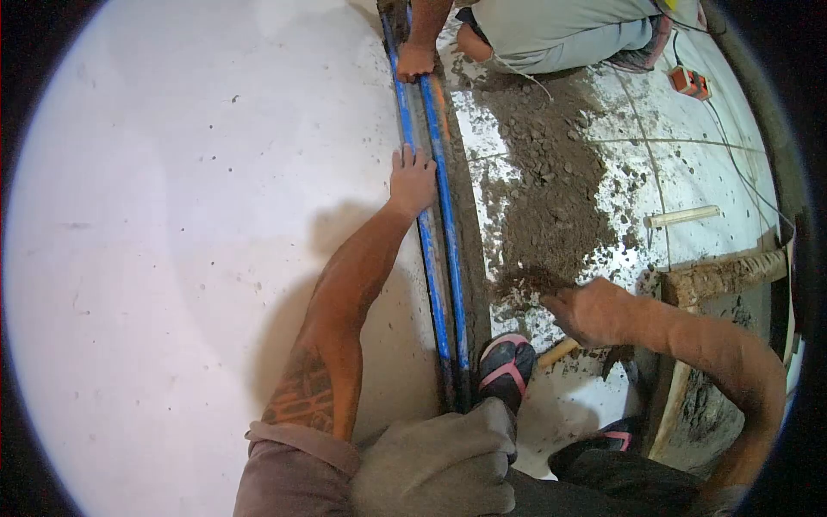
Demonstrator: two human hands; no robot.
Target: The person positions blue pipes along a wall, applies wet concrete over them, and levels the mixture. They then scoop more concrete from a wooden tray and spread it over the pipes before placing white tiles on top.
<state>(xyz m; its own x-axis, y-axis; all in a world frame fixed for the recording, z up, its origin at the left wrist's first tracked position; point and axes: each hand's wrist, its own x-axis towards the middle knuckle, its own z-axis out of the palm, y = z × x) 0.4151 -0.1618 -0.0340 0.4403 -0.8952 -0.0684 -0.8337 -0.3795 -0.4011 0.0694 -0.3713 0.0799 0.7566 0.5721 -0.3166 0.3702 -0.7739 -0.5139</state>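
Note:
Two blue pipes point(453, 258) run side by side in a narrow groove along the foot of the white wall point(172, 258). My left hand point(413, 179) lies over them with its fingers stretched out, touching the pipes. To the right, my right hand point(596, 312) is low over the near end of a heap of dark, crumbly soil or mortar point(551, 164). Its fingers are closed together, and what they hold, if anything, cannot be made out. Just below that hand, a wooden handle point(558, 351) lies on the floor; its far end is hidden.
Another person's hand point(415, 62) presses on the pipes farther along, and that person crouches at the top. A wooden-edged trough point(724, 274) stands at right. A pale strip point(682, 216) and an orange box with a cable point(689, 83) lie on the tiles. My sandalled foot point(506, 370) is beside the groove.

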